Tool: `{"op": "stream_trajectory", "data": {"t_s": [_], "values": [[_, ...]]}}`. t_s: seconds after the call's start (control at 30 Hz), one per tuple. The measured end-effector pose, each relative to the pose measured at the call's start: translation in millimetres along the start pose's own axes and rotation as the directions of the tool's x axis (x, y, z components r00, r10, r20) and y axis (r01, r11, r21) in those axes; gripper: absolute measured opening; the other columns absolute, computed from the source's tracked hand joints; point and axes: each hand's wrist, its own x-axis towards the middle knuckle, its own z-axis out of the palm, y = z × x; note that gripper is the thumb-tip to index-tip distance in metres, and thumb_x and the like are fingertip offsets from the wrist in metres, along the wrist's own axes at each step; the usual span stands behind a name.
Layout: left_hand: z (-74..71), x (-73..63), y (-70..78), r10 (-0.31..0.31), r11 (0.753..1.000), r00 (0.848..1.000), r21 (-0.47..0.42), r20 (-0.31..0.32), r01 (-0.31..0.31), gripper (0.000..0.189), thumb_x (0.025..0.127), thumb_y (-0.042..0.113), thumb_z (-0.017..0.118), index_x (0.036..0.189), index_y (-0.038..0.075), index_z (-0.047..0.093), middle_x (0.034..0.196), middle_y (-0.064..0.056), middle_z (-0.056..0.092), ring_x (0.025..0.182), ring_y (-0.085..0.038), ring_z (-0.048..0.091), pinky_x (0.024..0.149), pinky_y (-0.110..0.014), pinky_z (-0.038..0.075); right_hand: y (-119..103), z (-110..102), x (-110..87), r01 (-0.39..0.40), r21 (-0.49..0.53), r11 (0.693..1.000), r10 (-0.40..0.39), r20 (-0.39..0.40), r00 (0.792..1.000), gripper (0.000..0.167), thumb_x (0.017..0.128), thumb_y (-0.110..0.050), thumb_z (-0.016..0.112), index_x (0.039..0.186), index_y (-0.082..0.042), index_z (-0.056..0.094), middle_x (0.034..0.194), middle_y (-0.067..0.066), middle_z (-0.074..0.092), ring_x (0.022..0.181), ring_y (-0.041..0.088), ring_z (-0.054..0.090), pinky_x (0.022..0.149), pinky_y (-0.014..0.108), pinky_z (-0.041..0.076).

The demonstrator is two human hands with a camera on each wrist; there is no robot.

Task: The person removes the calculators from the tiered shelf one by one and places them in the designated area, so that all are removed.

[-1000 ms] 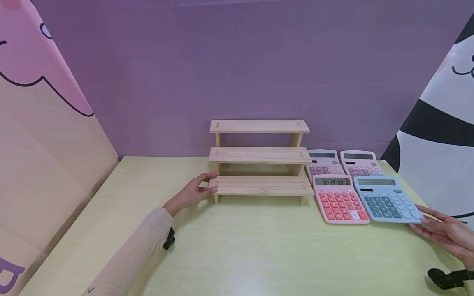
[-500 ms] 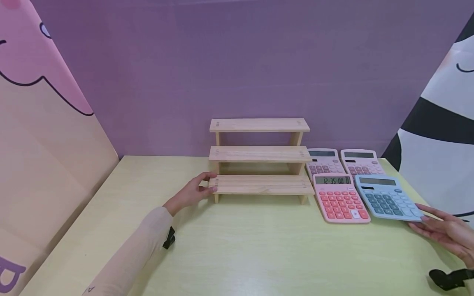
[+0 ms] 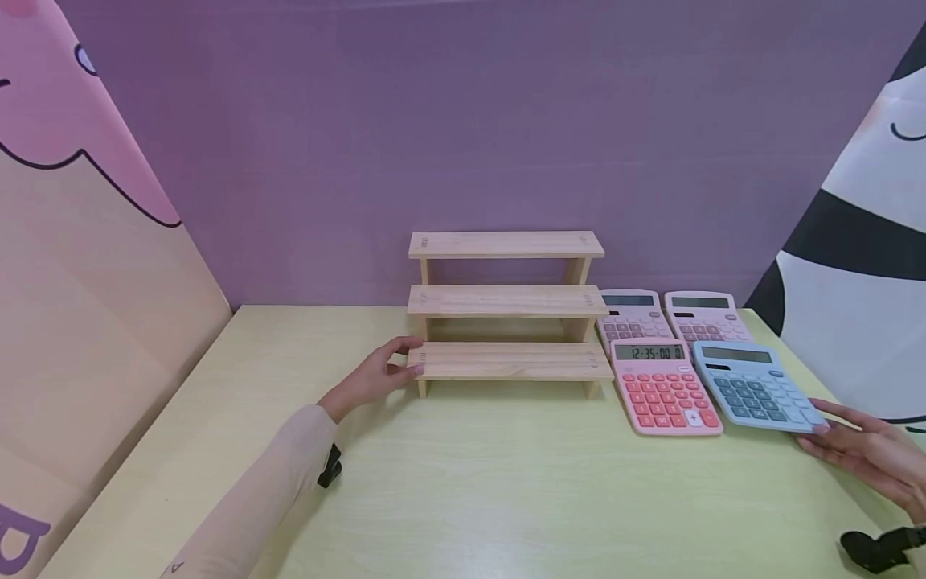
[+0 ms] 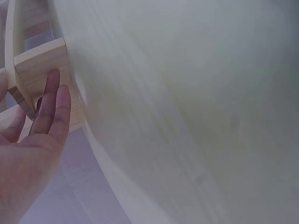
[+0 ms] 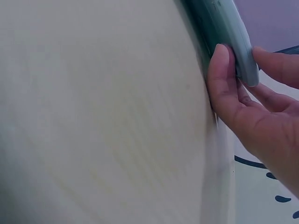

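Note:
A three-tier wooden step shelf [image 3: 506, 301] stands on the table against the purple backdrop. My left hand [image 3: 372, 374] grips the left end of its lowest step; in the left wrist view the plank end [image 4: 21, 100] is between thumb and fingers. At the right, my right hand [image 3: 871, 454] pinches the near right corner of a light blue calculator [image 3: 760, 394]. The right wrist view has the calculator's edge [image 5: 238, 46] between the thumb and fingers, close over the tabletop. A pink calculator [image 3: 665, 394] with a lit clock display lies left of the blue one.
Two pale pink calculators, one at the left [image 3: 633, 314] and one at the right [image 3: 705, 318], lie behind the front pair, beside the shelf. The pale table [image 3: 463, 482] ends at the purple backdrop [image 3: 506, 121]. Cartoon panels flank it on both sides.
The blue calculator's near edge has shifted slightly up and right in the head view, with my right hand on it. My left hand has stayed on the shelf.

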Motion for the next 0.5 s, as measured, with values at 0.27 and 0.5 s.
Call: {"op": "stream_trajectory", "data": {"t_s": [0.27, 0.5], "values": [[0.9, -2.9, 4.7, -0.012, 1.000, 1.000, 0.008, -0.004, 0.012, 0.051, 0.092, 0.012, 0.054, 0.137, 0.000, 0.033, 0.128, -0.022, 0.039, 0.103, -0.036, 0.057, 0.090, -0.047, 0.047, -0.7, 2.6, -1.3, -0.001, -0.144, 0.990, -0.003, -0.026, 1.000, 0.060, 0.067, -0.012, 0.079, 0.106, -0.040, 0.043, 0.086, -0.016, 0.060, 0.081, 0.010, 0.063, 0.075, 0.028, 0.054], [0.7, -1.6, 2.8, -0.012, 1.000, 1.000, -0.001, -0.002, 0.012, 0.051, 0.092, 0.011, 0.053, 0.137, 0.000, 0.033, 0.128, -0.021, 0.040, 0.103, -0.036, 0.057, 0.090, -0.047, 0.047, -3.6, 9.2, -5.1, 0.000, -0.215, 0.977, -0.009, -0.043, 0.999, 0.058, 0.078, -0.010, 0.071, 0.111, -0.042, 0.035, 0.084, -0.021, 0.058, 0.080, 0.007, 0.061, 0.074, 0.025, 0.054]]}}
